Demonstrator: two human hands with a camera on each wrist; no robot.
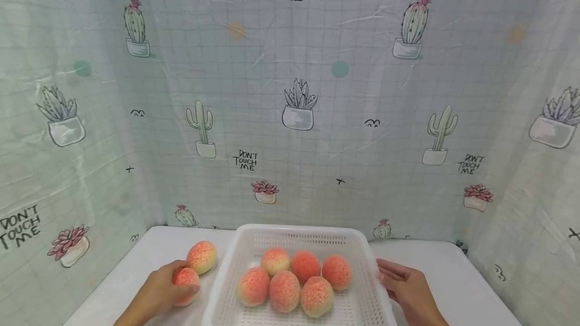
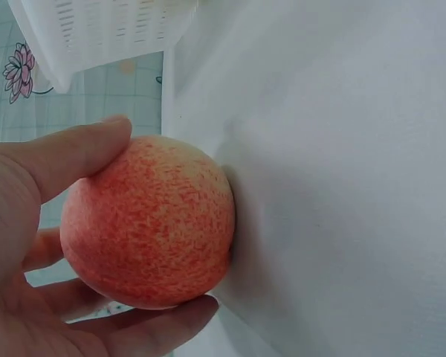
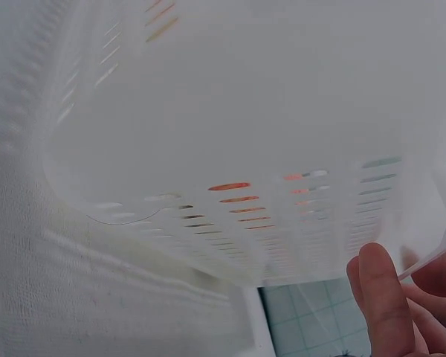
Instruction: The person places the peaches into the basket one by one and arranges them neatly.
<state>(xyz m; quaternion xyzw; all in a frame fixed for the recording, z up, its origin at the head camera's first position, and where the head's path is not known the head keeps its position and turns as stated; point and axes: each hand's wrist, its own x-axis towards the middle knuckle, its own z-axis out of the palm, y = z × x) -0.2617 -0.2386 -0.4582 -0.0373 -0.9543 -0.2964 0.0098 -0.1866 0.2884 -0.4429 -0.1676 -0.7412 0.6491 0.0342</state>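
Note:
In the head view my left hand point(image 1: 156, 290) grips a red-and-yellow peach point(image 1: 185, 278) at the left of the white table. The left wrist view shows the thumb on one side of this peach point(image 2: 149, 223) and fingers round the other; its far side is against or very near the white surface. A second peach point(image 1: 202, 257) lies just behind it. To the right stands a white plastic basket point(image 1: 299, 229) with several peaches point(image 1: 284, 292) inside. My right hand point(image 1: 410, 288) holds the basket's right rim, thumb and fingers on either side of it.
The white table point(image 1: 435, 260) extends on both sides of the basket. A cactus-printed curtain point(image 1: 299, 165) hangs behind the table and along both sides. Slots run through the basket's wall point(image 3: 230, 89), with orange-red patches showing through some.

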